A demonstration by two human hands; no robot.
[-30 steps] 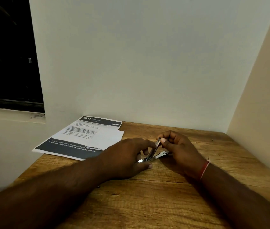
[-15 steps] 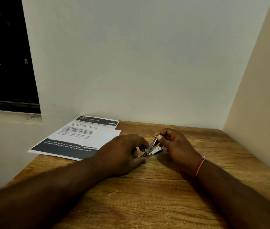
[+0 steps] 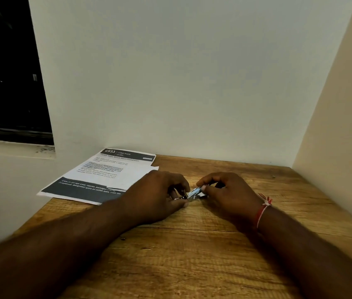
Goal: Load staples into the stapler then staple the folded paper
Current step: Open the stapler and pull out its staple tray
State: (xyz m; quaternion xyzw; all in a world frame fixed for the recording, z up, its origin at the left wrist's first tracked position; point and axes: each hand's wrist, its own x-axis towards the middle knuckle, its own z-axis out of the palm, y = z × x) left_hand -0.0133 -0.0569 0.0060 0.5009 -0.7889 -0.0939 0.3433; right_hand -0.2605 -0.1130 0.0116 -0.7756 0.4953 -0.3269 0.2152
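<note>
A small shiny metal stapler [image 3: 193, 193] lies low over the wooden table [image 3: 192, 255], held between both hands. My left hand [image 3: 160, 195] pinches its near left end with thumb and fingers. My right hand [image 3: 226, 193] grips its right end, thumb pressed on the top arm, which is nearly flat on the base. Most of the stapler is hidden by fingers; no loose staples show. The folded printed paper [image 3: 106, 175], white with dark bands, rests at the table's back left, partly under my left hand's edge.
A white wall rises right behind the table and a beige wall closes the right side. A dark window [image 3: 9, 72] with a sill is at the left. A red thread band [image 3: 262, 210] circles my right wrist.
The stapler's top arm, raised steeply a second ago, has come down almost flat. My right hand lowered with it; the left hand kept its grip.
</note>
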